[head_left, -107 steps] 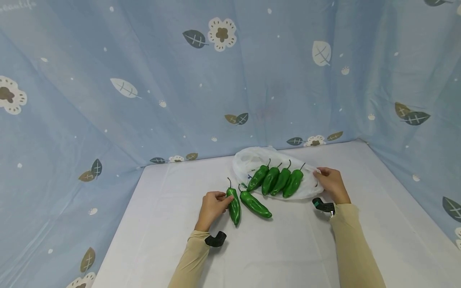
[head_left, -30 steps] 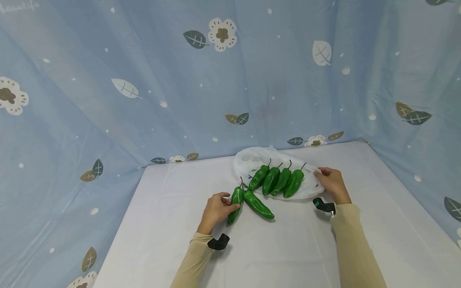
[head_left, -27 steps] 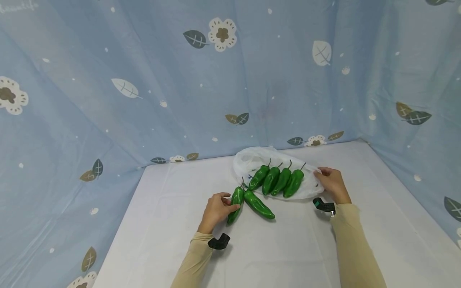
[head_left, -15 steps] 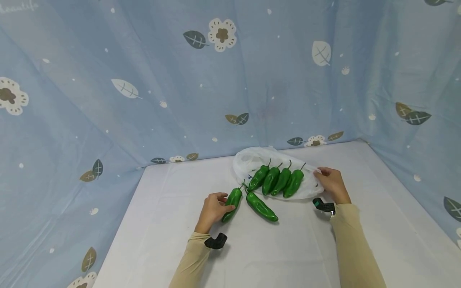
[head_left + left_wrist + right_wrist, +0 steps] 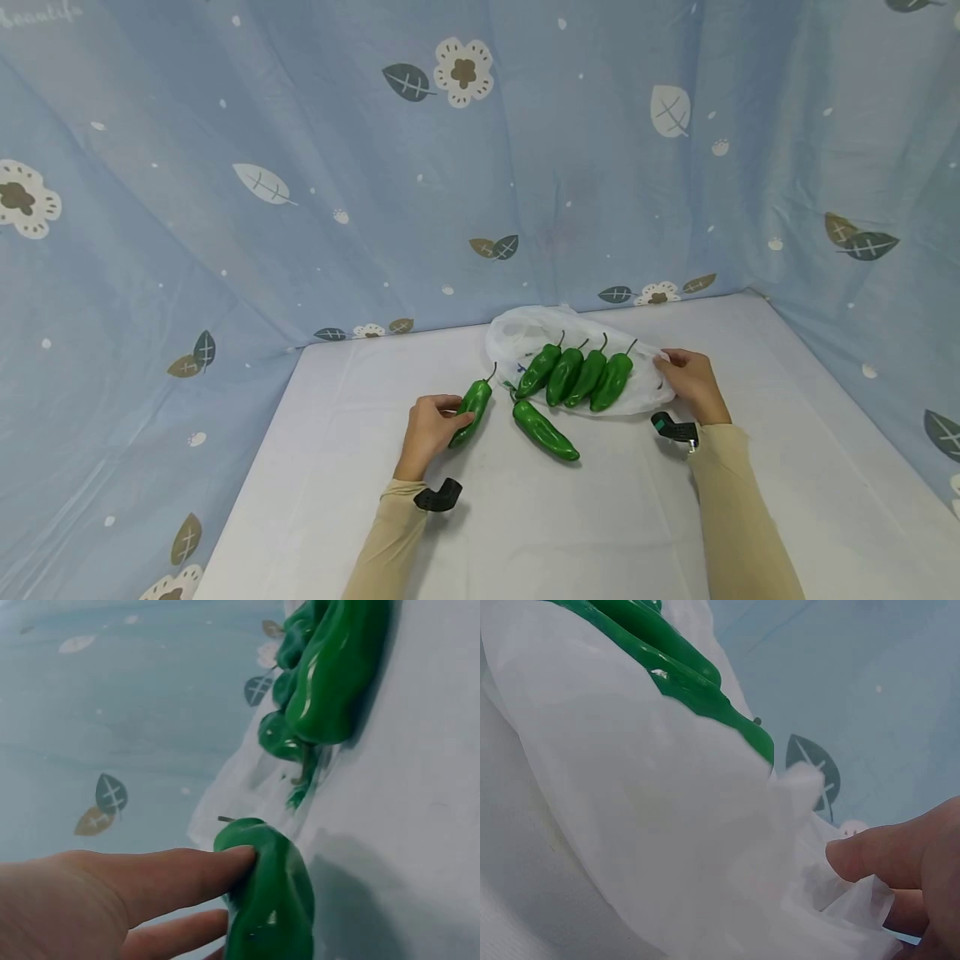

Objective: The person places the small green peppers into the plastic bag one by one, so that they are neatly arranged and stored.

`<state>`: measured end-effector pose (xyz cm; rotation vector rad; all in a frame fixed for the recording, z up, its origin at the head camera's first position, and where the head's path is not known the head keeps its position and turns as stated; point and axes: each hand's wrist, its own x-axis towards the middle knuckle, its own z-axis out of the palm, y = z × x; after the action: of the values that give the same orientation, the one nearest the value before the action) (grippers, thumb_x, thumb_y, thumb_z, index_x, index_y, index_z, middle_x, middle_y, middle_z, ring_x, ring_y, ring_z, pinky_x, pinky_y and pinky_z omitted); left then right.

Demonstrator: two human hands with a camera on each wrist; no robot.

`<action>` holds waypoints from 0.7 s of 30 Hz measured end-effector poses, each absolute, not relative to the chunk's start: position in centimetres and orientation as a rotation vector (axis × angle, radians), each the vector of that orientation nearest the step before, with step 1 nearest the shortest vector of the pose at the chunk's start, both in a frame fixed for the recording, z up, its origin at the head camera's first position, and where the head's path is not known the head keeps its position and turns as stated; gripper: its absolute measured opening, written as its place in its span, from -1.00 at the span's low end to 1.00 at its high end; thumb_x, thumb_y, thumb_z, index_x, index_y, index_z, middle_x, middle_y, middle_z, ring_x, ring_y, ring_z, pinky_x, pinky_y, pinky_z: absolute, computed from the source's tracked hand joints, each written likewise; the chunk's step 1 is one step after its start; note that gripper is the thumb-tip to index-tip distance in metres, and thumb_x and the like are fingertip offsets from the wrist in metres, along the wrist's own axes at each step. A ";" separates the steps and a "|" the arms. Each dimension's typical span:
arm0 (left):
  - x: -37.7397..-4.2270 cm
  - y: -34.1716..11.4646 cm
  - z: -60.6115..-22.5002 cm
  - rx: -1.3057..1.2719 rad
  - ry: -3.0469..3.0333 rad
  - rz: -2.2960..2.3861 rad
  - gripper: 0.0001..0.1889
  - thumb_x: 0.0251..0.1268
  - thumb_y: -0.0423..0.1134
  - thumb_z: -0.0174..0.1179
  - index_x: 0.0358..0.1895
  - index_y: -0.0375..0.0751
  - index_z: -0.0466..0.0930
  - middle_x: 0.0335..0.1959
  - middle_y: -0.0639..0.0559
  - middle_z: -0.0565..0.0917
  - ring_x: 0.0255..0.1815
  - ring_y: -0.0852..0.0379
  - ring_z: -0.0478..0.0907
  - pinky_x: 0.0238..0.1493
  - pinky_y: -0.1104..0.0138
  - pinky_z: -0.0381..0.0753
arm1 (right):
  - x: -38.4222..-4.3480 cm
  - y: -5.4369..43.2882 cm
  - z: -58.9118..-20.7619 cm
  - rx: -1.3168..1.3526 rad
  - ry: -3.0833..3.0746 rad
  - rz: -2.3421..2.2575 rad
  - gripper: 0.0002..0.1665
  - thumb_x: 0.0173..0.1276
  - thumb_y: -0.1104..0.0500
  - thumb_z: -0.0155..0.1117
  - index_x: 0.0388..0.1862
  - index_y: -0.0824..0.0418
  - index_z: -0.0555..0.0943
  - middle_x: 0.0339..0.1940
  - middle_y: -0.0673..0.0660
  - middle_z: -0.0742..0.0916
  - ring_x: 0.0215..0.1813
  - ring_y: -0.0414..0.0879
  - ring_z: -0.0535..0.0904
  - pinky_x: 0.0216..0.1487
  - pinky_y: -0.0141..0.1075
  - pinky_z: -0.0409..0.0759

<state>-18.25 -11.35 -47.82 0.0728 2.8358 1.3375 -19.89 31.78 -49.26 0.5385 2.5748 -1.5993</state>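
Observation:
My left hand (image 5: 431, 431) pinches a glossy green chili pepper (image 5: 473, 408) between thumb and fingers, its thin stem pointing away from me. The left wrist view shows the thumb pressed on this pepper (image 5: 271, 900), which casts a shadow on the cloth. A second loose green pepper (image 5: 546, 431) lies slanted just to its right. Several more green peppers (image 5: 576, 377) rest side by side on a thin white plastic bag (image 5: 642, 392). At the bag's right end my right hand (image 5: 693, 385) pinches its crumpled edge; in the right wrist view the bag (image 5: 652, 795) hides part of the peppers.
A white cloth (image 5: 585, 533) covers the table. Behind and at both sides hangs a blue curtain (image 5: 360, 150) with leaf and flower prints, meeting the table's back edge just behind the bag. A small black device (image 5: 439, 497) sits on each wrist.
My left hand has taken hold of the left loose pepper, tilted it and carried it left, away from the other loose one, which has shifted slightly right. The right hand stays at the bag.

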 end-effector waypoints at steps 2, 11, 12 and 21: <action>-18.5 -11.5 -47.6 0.074 2.850 1.365 -0.62 0.17 -0.21 0.52 0.03 -0.31 0.79 -0.05 -0.20 0.83 -0.09 -0.09 0.79 -0.15 0.16 0.78 | -19.9 31.8 -49.3 0.538 2.573 -1.603 -0.25 0.66 -0.03 -0.07 0.56 0.50 0.24 0.50 0.54 0.39 0.40 0.30 0.44 0.43 0.11 0.50; -19.6 -11.6 -47.1 0.103 2.887 1.472 -0.65 0.18 -0.20 0.51 0.01 -0.28 0.81 -0.07 -0.17 0.84 -0.12 -0.06 0.78 -0.10 0.16 0.76 | -19.8 31.7 -49.2 0.546 2.564 -1.590 -0.25 0.66 -0.02 -0.07 0.57 0.49 0.23 0.52 0.53 0.38 0.41 0.30 0.43 0.47 0.12 0.47; -19.7 -11.6 -47.0 0.104 2.889 1.478 -0.66 0.19 -0.20 0.50 0.00 -0.27 0.81 -0.07 -0.17 0.84 -0.12 -0.06 0.77 -0.10 0.15 0.76 | -19.8 31.7 -49.2 0.547 2.565 -1.587 -0.25 0.65 -0.02 -0.07 0.57 0.49 0.23 0.52 0.53 0.38 0.41 0.30 0.42 0.47 0.13 0.47; -20.6 -11.1 -46.4 0.128 2.900 1.515 -0.66 0.20 -0.20 0.50 0.01 -0.26 0.81 -0.10 -0.18 0.84 -0.11 -0.06 0.77 -0.16 0.23 0.73 | -19.9 31.7 -49.1 0.567 2.572 -1.579 -0.26 0.66 -0.02 -0.08 0.56 0.48 0.24 0.52 0.53 0.38 0.43 0.30 0.42 0.48 0.13 0.46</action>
<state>-20.57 -11.05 -46.42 0.1277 2.8995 1.5154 -19.88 31.74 -49.12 0.5665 2.5718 -1.5788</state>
